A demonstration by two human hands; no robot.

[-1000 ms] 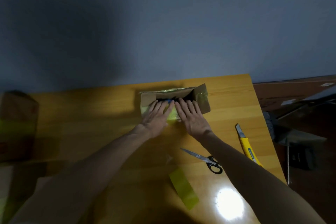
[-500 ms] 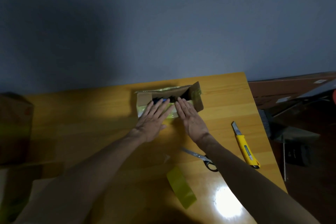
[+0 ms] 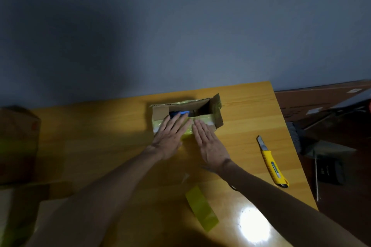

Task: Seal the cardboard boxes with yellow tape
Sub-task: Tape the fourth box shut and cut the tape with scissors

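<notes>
A small cardboard box (image 3: 217, 112) lies near the far edge of the wooden table (image 3: 100, 138), its top partly open, with yellow tape on its near flap and something blue (image 3: 180, 114) inside. My left hand (image 3: 170, 136) lies flat with straight fingers on the near flap, fingertips at the opening. Beside it my right hand (image 3: 208, 144) also lies flat, fingers straight, touching the box's near side. A loose strip of yellow tape (image 3: 201, 209) lies on the table nearer to me.
A yellow utility knife (image 3: 272, 163) lies to the right, blade out. Another cardboard box (image 3: 18, 142) stands at the left edge. Scissors are mostly hidden under my right forearm. The table's right edge drops to a dark floor with clutter (image 3: 329, 170).
Both hands have slid back toward me along the box's near flap, fingers still flat. The opening with the blue thing shows more.
</notes>
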